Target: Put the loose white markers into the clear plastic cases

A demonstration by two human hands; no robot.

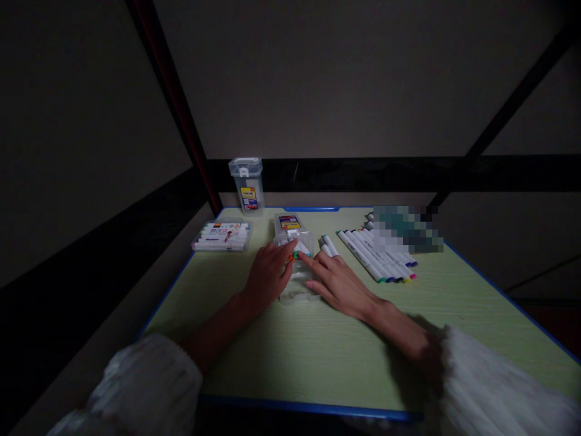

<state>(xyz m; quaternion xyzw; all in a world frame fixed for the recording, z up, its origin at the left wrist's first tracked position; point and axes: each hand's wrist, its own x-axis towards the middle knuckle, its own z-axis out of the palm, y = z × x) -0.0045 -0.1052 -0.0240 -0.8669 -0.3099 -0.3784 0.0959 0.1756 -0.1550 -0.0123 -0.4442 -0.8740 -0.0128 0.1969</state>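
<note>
A clear plastic marker case (289, 223) lies on its side in front of me, its hinged lid (298, 297) folded open toward me. White markers (301, 246) are inside, with orange and green ends facing me. My left hand (269, 271) rests over the left of the case's mouth, its fingers stretched out over the marker ends and its thumb apart. From the right, my right hand (339, 283) reaches in with the index finger extended to the marker ends, thumb over the lid. Beyond its knuckles lie a few loose markers (330, 244).
A row of white markers (370, 257) with coloured ends lies on the right of the table (318, 363). Behind it is a blurred-out patch (408, 230). At left lies a filled flat marker case (222, 235); an upright clear case (247, 184) stands at the back edge.
</note>
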